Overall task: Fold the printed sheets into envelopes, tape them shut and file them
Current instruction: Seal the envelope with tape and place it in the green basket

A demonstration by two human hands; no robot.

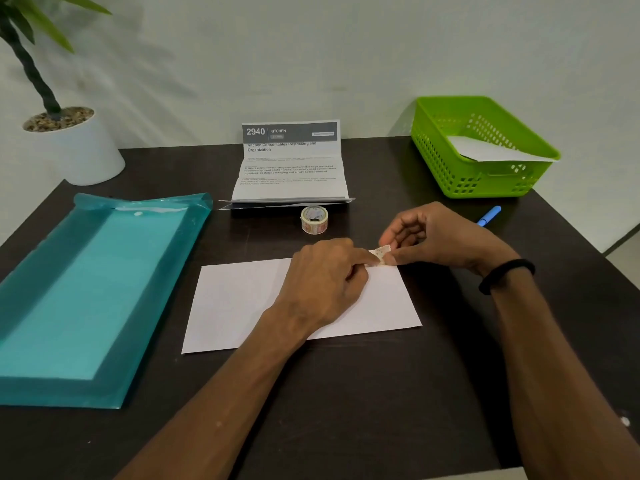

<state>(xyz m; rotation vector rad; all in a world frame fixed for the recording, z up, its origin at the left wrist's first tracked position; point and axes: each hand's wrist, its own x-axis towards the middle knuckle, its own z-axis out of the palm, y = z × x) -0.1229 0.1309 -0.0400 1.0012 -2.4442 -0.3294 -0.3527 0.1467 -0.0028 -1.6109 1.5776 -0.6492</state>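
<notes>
A folded white sheet (pixel 242 303) lies flat on the dark table in front of me. My left hand (pixel 322 275) rests on it, its index finger pressing one end of a short strip of patterned tape (pixel 380 252) at the sheet's far right edge. My right hand (pixel 436 237) pinches the strip's other end between thumb and fingers, just past that edge. The tape roll (pixel 314 220) stands on the table behind my hands.
A teal plastic folder (pixel 86 299) lies at the left. A printed sheet (pixel 291 161) stands propped at the back centre. A green basket (pixel 446 161) holding a white envelope sits back right, a blue pen (pixel 489 215) in front of it. A potted plant (pixel 69 143) stands back left.
</notes>
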